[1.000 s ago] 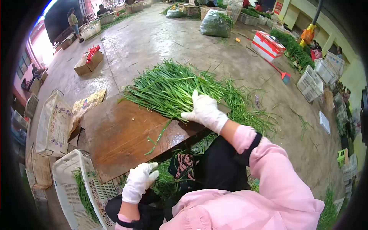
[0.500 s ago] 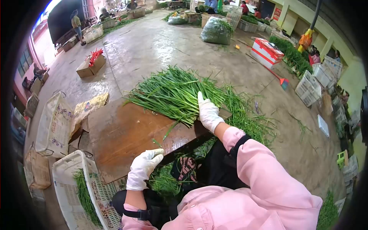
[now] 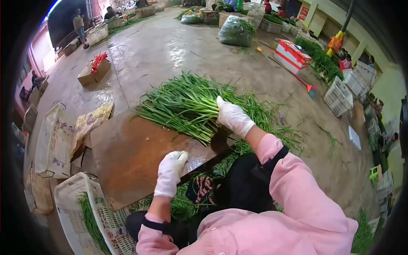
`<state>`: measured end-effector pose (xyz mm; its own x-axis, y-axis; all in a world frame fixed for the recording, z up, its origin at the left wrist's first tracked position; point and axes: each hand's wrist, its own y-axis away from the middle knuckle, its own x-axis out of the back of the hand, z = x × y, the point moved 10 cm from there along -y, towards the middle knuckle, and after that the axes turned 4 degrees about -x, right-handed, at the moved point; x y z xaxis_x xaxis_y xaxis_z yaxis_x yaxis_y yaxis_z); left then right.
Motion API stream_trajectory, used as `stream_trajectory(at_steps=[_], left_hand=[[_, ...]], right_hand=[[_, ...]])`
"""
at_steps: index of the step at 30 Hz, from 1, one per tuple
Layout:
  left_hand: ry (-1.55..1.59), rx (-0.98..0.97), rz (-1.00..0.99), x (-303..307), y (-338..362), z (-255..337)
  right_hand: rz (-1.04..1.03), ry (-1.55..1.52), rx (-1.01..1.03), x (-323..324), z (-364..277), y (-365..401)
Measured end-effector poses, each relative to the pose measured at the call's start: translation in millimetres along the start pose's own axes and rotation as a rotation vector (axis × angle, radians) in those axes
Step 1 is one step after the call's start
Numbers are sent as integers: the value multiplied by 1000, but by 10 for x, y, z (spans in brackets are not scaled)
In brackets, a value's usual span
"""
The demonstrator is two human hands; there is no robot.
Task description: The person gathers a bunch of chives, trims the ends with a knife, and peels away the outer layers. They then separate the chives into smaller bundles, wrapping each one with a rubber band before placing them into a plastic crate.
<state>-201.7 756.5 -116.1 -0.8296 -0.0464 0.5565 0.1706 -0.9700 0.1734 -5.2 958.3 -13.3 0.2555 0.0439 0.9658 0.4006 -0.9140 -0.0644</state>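
A heap of green chives (image 3: 178, 106) lies across the far side of a brown wooden board (image 3: 123, 157), its pale stem ends toward me. My right hand (image 3: 234, 119), in a white glove, closes on a bunch of these chives at the heap's right end. Near the board's front edge is my left hand (image 3: 172, 166), also gloved, its fingers curled together. Whatever may be between those fingertips is hidden from me. Loose chives (image 3: 265, 117) spill off the board's right side, and more greens (image 3: 182, 206) lie below it by my legs.
A white plastic crate (image 3: 70, 191) with some greens stands at my left, another crate (image 3: 53, 144) beyond it. Farther off are a cardboard box (image 3: 94, 73) with red items, a bulging plastic bag (image 3: 236, 32), a red-and-white box (image 3: 291, 56) and a broom (image 3: 311, 90). Several people sit around the edges.
My right hand has closed on chives at the heap's right end, and the stems there are shifted. My left hand has moved up and right onto the board's front edge, fingers curling in.
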Motion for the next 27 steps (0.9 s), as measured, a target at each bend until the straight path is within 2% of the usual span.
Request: stream_trajectory(at_steps=[1, 3, 5, 6, 7, 10, 12, 15, 16, 19, 21, 22, 23, 25, 27], left_hand=[[-4, 0, -9, -116, -118, 34], [-342, -400, 311, -104, -281, 723], [-419, -367, 222, -286, -562, 992], [-592, -271, 99, -372, -728, 1156], [-622, -345, 187, -427, -882, 1179], [-691, -443, 136, -643, -1147, 1229], [-924, -319, -155, -907, -1333, 1073], [-1087, -288, -302, -1045, -1411, 975], [-1088, -289, -307, -1071, -1438, 951], [-1068, -235, -284, -1120, -1523, 712], [-1110, -343, -183, -1116, -1488, 634], [-1070, -258, -171, -945, -1331, 715], [-1075, -252, -169, -825, -1204, 764], [-980, -263, -170, -607, -961, 703], [-933, -285, -112, -414, -736, 431]], right_hand=[[-3, -3, -9, 62, 2, -1], [-82, -5, -11, 150, -18, 19], [-64, -17, 1, 143, 34, -42], [-68, -15, 0, 157, 33, -63], [-72, -12, 0, 205, 15, -63], [-72, 7, 25, 282, -14, -36], [-130, -1, -2, 227, 3, -87], [-135, -19, -5, 185, -1, -49], [-116, 15, 42, 164, -27, -38], [-122, 53, -2, 39, 22, -41], [-58, 32, 51, 95, 25, 85], [-43, 39, 51, 50, 54, 94], [-27, 45, 54, 8, 65, 94], [-152, 14, -78, -123, 146, 40], [-110, 30, -75, -120, 154, 116]])
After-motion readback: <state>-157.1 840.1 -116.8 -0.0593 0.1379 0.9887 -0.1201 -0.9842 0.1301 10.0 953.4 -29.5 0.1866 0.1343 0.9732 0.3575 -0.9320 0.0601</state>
